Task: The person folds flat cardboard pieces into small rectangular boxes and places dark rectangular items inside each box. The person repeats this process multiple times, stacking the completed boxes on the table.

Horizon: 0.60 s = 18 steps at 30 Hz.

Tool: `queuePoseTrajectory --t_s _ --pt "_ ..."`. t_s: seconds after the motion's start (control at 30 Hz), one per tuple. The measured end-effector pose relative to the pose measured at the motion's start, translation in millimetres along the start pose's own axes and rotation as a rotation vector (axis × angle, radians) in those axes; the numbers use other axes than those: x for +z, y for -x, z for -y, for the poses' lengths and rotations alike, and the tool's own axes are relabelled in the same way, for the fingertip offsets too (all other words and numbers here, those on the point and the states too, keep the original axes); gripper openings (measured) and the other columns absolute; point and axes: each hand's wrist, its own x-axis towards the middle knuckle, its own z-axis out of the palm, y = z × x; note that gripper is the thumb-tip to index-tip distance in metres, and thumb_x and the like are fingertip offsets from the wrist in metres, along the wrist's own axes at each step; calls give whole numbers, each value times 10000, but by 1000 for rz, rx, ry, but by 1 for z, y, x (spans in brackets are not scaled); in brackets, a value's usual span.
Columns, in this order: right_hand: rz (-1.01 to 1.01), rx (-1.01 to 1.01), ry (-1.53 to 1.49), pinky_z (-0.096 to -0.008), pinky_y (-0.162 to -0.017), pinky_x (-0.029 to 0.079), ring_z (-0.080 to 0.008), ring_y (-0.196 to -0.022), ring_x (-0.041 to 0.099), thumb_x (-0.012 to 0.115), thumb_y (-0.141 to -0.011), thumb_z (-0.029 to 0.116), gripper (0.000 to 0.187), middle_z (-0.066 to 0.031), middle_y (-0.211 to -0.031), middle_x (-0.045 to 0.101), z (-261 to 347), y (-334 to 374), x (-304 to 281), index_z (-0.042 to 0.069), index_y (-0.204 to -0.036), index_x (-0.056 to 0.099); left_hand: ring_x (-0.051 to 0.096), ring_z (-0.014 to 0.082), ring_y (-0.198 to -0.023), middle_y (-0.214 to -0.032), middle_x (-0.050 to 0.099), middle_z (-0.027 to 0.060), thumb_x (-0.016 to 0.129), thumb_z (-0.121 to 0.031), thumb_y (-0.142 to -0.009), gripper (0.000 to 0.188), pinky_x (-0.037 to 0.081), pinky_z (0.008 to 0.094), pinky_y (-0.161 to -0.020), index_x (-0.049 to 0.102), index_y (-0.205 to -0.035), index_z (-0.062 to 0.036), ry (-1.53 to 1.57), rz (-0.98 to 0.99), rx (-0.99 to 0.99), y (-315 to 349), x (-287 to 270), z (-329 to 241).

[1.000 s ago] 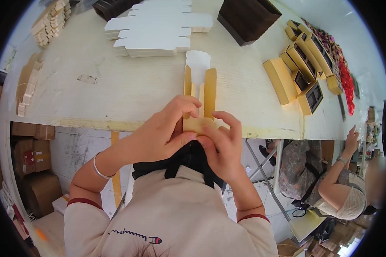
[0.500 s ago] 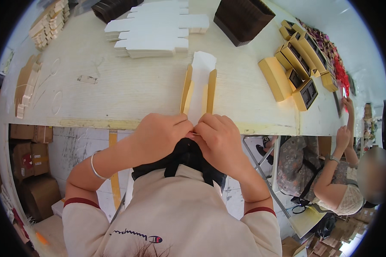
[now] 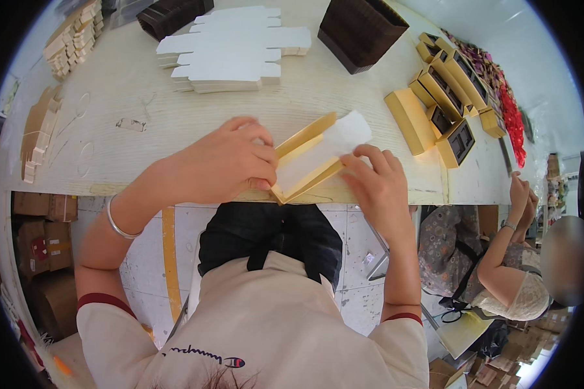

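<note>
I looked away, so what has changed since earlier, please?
The open gold and white cardboard box has swung its far end rightward; the left hand and right hand parted from its near end to opposite sides. The white flat cardboard stack stayed put.

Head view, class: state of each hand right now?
Left hand: closed, holding the gold box.
Right hand: touching its right side; grip cannot be told.

A pale table [image 3: 188, 123] stands over tiled floor [image 3: 150, 259]
</note>
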Motion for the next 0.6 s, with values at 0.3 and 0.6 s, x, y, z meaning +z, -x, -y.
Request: queuePoseTrajectory --t_s 0.3,0.6 --pt "75 5 -387 -359 -623 449 -277 -729 555 709 -710 -9 306 -109 -830 590 57 1 8 5 -1006 632 544 257 -884 -1079 584 68 791 -246 -660 401 464 364 -763 622 -981 -76 95 -164 -238 0 34 -39" --pt "200 -174 -448 -345 -775 420 -266 -881 544 721 -676 10 347 -83 -942 566 7 3 1 72 -1010 649 530 250 -881 -1012 577 34 791 -275 -674 350 455 360 -767 591 -891 -88 205 -106 -78 1 20 -17"
